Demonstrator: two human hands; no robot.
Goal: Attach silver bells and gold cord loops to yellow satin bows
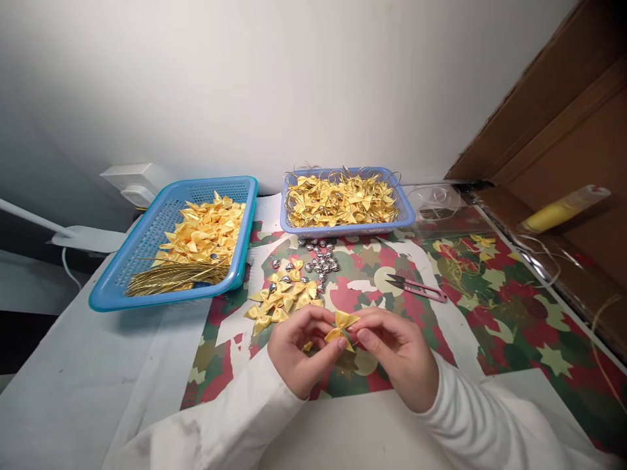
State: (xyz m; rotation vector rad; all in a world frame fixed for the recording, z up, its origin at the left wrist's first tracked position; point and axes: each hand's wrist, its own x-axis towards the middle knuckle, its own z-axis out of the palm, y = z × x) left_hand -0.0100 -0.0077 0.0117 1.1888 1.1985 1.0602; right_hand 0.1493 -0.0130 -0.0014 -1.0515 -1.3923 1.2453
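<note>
yellow, satiny, sharp-tipped bow (341, 325)

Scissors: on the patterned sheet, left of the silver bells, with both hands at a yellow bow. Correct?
One slip: the head view shows the scissors right of the silver bells, not left. They do lie on the patterned sheet, with left hand and right hand at a yellow bow.

Held bow (341, 321) is satiny cloth, soft sheen. Bells (321, 264) look like shiny silver metal. Left basket (140, 245) is smooth perforated plastic; gold wires (176, 277) in it have a metallic gloss. Snips (418, 288) have dark metal blades. Right carton (563, 124) is matt cardboard, rough-edged. Sleeves (473, 418): matt cloth.
</note>
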